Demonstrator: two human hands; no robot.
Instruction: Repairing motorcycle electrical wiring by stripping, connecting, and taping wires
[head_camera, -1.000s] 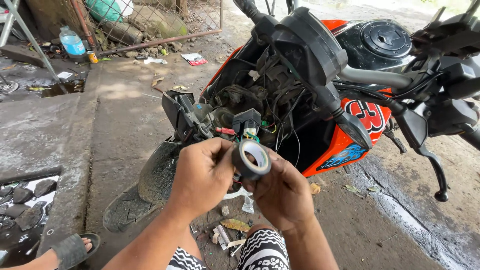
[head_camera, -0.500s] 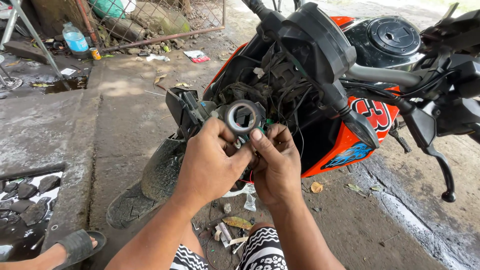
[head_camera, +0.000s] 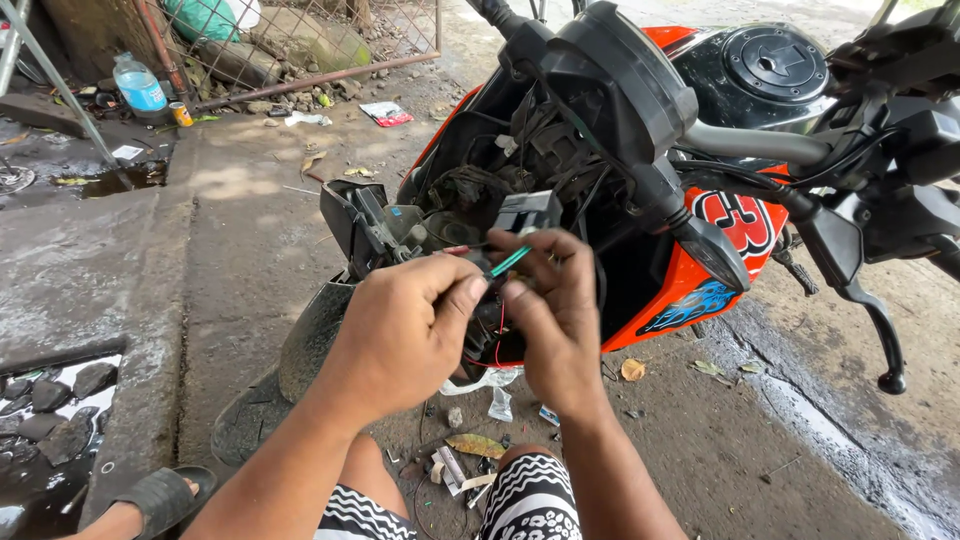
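Both hands' fingers (head_camera: 478, 290) pinch green wire (head_camera: 510, 261), slanting up-right.

- The left hand (head_camera: 400, 335) and right hand (head_camera: 555, 320) meet side by side before the motorcycle's (head_camera: 640, 150) open front, a wire (head_camera: 508, 262) between their fingertips;
- the handlebar (head_camera: 760, 145) runs to the right, above the hands;
- the front tyre (head_camera: 300, 370) lies left of and below the hands;
- a bottle (head_camera: 138, 85) stands far behind, at the left;
- scraps (head_camera: 470, 445) lie on the ground beneath the hands.
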